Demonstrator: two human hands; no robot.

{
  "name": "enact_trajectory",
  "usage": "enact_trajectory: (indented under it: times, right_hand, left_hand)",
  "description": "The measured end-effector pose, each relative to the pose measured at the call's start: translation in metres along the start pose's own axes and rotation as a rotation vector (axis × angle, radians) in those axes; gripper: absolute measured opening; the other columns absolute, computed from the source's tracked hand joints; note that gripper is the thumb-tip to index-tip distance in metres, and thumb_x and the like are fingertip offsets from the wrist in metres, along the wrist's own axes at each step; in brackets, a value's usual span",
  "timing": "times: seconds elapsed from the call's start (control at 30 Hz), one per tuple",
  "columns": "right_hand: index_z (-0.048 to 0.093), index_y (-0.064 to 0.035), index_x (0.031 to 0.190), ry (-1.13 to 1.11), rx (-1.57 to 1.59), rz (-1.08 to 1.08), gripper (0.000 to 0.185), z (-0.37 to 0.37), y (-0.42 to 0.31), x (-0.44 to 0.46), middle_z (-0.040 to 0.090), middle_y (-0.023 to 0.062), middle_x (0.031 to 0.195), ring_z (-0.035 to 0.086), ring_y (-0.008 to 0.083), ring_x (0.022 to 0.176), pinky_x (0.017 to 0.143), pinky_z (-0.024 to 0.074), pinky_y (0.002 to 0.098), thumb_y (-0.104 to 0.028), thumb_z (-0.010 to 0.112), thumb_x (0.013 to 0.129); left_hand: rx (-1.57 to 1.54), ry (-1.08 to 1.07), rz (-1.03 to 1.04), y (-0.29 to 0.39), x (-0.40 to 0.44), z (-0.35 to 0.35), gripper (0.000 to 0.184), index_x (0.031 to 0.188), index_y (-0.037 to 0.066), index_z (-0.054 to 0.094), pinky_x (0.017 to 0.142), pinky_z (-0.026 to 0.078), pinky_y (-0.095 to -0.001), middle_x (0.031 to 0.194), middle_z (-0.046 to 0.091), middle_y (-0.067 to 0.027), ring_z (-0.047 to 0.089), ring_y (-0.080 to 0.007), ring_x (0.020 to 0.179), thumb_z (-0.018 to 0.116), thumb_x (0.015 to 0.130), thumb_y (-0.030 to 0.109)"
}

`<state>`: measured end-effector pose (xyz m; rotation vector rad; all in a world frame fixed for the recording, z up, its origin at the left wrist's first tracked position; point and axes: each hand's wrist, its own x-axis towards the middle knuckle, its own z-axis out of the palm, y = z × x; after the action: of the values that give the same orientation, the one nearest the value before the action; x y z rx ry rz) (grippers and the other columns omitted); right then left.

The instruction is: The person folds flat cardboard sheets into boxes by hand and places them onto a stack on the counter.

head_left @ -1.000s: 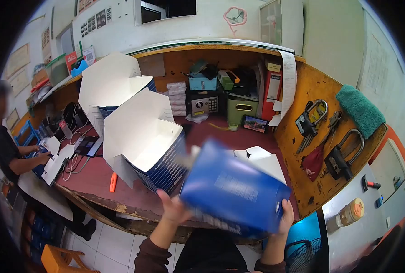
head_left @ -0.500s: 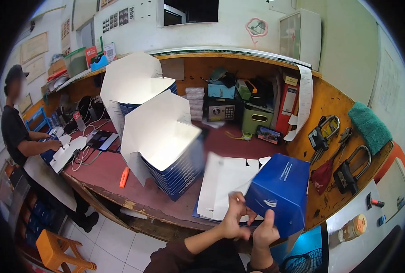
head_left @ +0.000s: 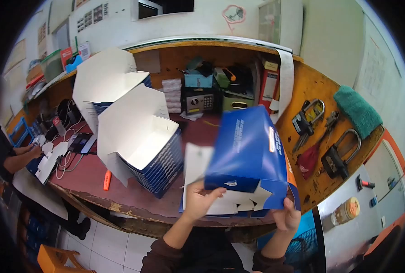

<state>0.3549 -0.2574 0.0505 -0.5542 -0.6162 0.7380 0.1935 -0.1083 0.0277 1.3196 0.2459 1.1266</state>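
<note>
A blue printed cardboard box (head_left: pixel 243 145), with an orange and white label on its side, is tilted between my two hands above the desk's front edge. My left hand (head_left: pixel 199 200) grips its lower left corner, the thumb along the near edge. At the lower right, my right hand (head_left: pixel 286 214) pinches a blue flap of the same box. White notched flaps show along its near side. Partly hidden beneath it lie flat white cardboard blanks (head_left: pixel 194 164). Left of the box stands a stack of nested blue boxes (head_left: pixel 159 166) with white lids raised.
Another nested box stack (head_left: pixel 103 88) stands behind. An orange marker (head_left: pixel 107 180) lies near the front edge. A safe (head_left: pixel 199 103) and a red binder (head_left: pixel 269 85) stand at the back. Padlocks (head_left: pixel 341 159) hang on the right panel. A co-worker (head_left: pixel 16 159) handles cardboard at left.
The blue box has turned and tipped, so its long printed face and side label now show. My hands have moved apart to its two lower corners. The view has shifted right.
</note>
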Motion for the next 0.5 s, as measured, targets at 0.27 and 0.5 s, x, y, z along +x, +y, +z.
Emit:
enact_trajectory:
  times: [0.27, 0.5]
  right_hand:
    - [0.05, -0.0048, 0.101, 0.113, -0.294, -0.279, 0.04, 0.024, 0.03, 0.008, 0.054, 0.0044, 0.092, 0.054, 0.0147, 0.086, 0.074, 0.0443, 0.0268, 0.008, 0.066, 0.067]
    - [0.048, -0.0093, 0.077, 0.398, -0.442, -0.379, 0.019, 0.044, 0.094, -0.012, 0.056, 0.002, 0.085, 0.053, 0.0096, 0.077, 0.072, 0.0429, 0.027, -0.002, 0.065, 0.071]
  left_hand:
    - [-0.073, 0.033, 0.202, 0.001, -0.012, 0.011, 0.018, 0.098, -0.006, 0.052, 0.065, 0.052, -0.0287, 0.086, 0.061, -0.014, 0.062, -0.0211, 0.077, 0.055, 0.08, -0.003]
    - [-0.231, 0.102, 0.293, -0.011, -0.02, 0.042, 0.018, 0.1, -0.004, 0.044, 0.063, 0.052, -0.0291, 0.088, 0.059, -0.0141, 0.061, -0.0204, 0.075, 0.051, 0.085, 0.001]
